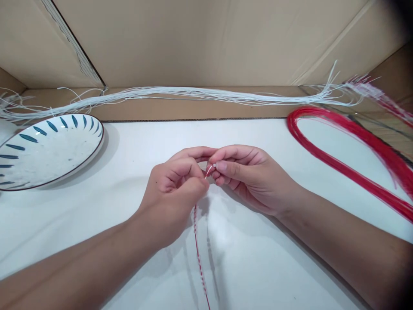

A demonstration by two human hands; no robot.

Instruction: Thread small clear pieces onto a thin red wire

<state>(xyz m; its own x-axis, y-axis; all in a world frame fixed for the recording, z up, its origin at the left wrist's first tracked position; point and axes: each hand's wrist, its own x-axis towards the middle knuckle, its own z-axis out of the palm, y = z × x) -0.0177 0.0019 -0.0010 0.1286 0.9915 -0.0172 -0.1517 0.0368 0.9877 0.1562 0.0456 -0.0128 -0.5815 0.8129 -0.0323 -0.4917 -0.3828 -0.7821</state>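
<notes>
Near the middle of the view my left hand (180, 185) is closed, thumb against fingers, on a red cord (197, 245). The cord hangs from it toward the bottom edge, with small clear or whitish bead-like bits along it. My right hand (248, 172) touches the left and pinches a small whitish piece (214, 165) between thumb and index finger. A short pale and reddish strand runs between the two pinches. What the curled fingers behind hide cannot be made out.
An oval white plate (54, 148) with dark blue strokes stands at the left. White strands (180, 92) lie along the cardboard edge at the back. A looped bundle of red cords (335, 159) lies at the right, with red-and-white strands (374, 92) behind it.
</notes>
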